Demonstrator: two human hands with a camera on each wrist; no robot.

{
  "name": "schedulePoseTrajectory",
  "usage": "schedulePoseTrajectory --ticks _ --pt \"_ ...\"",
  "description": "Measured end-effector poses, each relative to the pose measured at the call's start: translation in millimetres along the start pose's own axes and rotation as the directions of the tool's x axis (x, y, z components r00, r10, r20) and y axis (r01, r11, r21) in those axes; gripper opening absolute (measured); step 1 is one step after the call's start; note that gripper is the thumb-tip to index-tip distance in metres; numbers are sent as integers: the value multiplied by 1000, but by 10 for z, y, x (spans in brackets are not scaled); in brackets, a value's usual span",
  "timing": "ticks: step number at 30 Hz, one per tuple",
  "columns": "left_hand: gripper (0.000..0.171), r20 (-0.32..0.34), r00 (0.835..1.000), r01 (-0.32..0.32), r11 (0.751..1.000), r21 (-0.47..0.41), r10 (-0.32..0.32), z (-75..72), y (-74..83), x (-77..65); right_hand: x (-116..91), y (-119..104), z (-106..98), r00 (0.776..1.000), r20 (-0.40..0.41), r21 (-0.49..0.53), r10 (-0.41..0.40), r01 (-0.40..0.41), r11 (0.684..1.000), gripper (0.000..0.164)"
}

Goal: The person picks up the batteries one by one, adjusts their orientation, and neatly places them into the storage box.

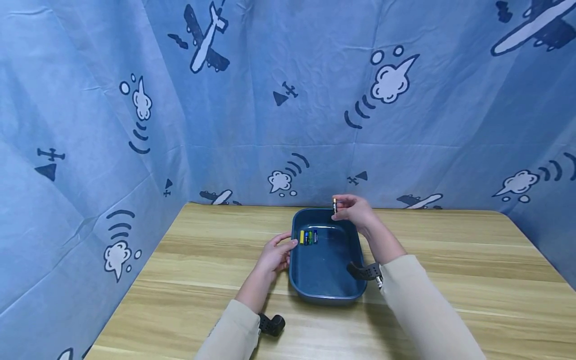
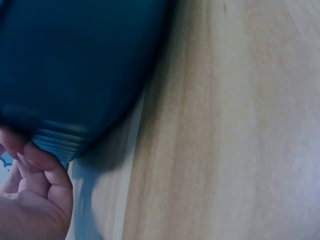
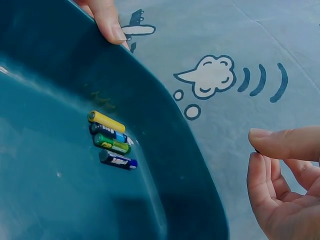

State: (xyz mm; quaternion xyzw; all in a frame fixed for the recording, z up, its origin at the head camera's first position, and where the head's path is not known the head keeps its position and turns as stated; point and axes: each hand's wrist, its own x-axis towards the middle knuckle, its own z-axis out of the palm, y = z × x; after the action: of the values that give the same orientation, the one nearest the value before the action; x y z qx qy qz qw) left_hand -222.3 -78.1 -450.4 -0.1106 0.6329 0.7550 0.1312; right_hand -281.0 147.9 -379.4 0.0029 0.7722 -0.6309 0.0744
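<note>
A deep blue plastic basin (image 1: 326,270) sits on the table, its long side running away from me. My left hand (image 1: 276,254) grips its left rim, thumb over the edge and fingers against the outer wall (image 2: 55,142). Over the basin's far right corner, my right hand (image 1: 357,212) pinches an upright battery (image 1: 335,206), black with a copper-coloured end, between thumb and fingertips; in the right wrist view the fingers mostly hide it. Several batteries lie side by side inside near the left wall: a yellow one (image 3: 107,121), a blue-black one (image 3: 108,132), a green one (image 3: 112,143) and a dark blue one (image 3: 118,160).
The wood-grain table (image 1: 450,280) spreads out on both sides of the basin. A blue curtain (image 1: 315,125) printed with planes and clouds hangs behind the table and along its left side. Black camera straps (image 1: 272,325) circle both wrists.
</note>
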Motion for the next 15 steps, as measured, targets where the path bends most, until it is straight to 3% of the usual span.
schedulePoseTrajectory --ticks 2,15 --pt "43 -10 1000 -2 1000 -5 2 -12 -56 68 10 0 14 1000 -2 6 14 -14 1000 58" --pt "41 -7 1000 0 1000 -13 0 -5 -57 72 83 121 145 998 -9 81 60 -59 995 62"
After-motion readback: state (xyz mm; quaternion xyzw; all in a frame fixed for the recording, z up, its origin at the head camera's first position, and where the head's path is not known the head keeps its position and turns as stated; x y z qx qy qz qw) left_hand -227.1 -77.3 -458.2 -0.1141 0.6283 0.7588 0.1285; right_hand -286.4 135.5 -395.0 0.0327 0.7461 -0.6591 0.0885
